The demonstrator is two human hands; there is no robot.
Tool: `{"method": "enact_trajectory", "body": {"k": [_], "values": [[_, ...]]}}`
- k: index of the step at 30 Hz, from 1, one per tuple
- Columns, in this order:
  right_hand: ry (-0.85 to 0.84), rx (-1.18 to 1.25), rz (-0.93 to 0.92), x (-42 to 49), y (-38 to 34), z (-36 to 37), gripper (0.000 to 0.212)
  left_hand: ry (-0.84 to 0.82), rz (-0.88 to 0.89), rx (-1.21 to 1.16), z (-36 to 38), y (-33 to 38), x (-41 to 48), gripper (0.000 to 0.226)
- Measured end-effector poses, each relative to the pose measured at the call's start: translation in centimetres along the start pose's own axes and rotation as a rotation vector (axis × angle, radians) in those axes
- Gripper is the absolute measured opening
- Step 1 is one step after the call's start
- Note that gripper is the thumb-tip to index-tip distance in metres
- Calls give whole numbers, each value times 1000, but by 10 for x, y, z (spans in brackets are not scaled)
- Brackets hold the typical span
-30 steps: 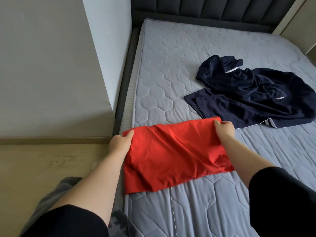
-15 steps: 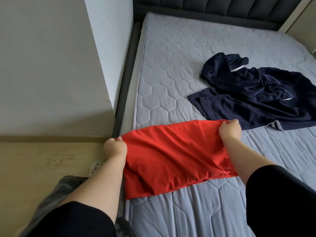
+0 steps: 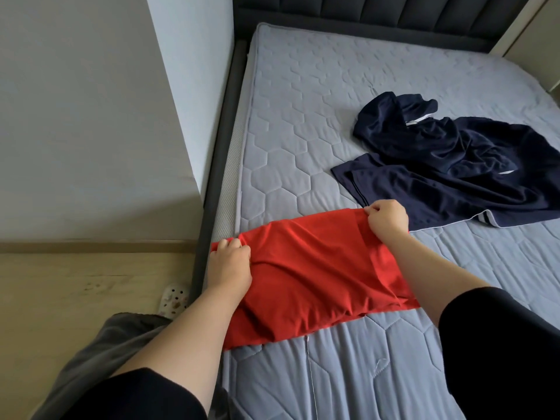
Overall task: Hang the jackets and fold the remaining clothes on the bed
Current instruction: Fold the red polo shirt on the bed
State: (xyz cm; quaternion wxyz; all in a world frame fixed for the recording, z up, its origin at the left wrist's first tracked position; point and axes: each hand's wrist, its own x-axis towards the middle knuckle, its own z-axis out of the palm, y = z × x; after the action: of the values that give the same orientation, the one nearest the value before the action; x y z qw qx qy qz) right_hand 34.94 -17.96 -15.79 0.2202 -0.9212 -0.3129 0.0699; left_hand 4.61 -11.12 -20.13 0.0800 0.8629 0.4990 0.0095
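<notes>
Grey quilted bed mattress [image 3: 303,131] under everything. The crumpled navy blue top with white trim [image 3: 454,177] sits just past my right hand [image 3: 388,218]. The thin red fabric shirt [image 3: 318,274] is stretched between both hands. It looks soft, light and maybe a bit slippery, so the corners are the spot to grab. My left hand [image 3: 230,262] and right hand each pinch a far corner, arms reaching forward.

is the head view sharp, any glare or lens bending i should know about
Head view: soft, even light, no glare; the red garment, left hand and right hand are sharp; wide-angle bending bows the bed frame at the left; the navy garment reads dark, its folds showing little detail.
</notes>
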Motion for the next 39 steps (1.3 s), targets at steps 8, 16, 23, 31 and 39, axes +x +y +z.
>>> {"method": "enact_trajectory", "body": {"k": [8,16,23,31,39], "values": [[208,-84,-211,-41,-16,13,29,77,-54,-6,-11,-4,-7,22],[-18,-168,-421,-119,-2,33,44,-220,628,82,-34,43,-46,55],[-59,-157,-358,-145,3,36,46,-212,681,151,-40,46,-64,21],[-91,-227,-365,-151,17,39,51,-389,597,262,-41,48,-76,23],[-146,-188,-645,-157,39,40,51,0,409,125,-19,48,-65,57]]}}
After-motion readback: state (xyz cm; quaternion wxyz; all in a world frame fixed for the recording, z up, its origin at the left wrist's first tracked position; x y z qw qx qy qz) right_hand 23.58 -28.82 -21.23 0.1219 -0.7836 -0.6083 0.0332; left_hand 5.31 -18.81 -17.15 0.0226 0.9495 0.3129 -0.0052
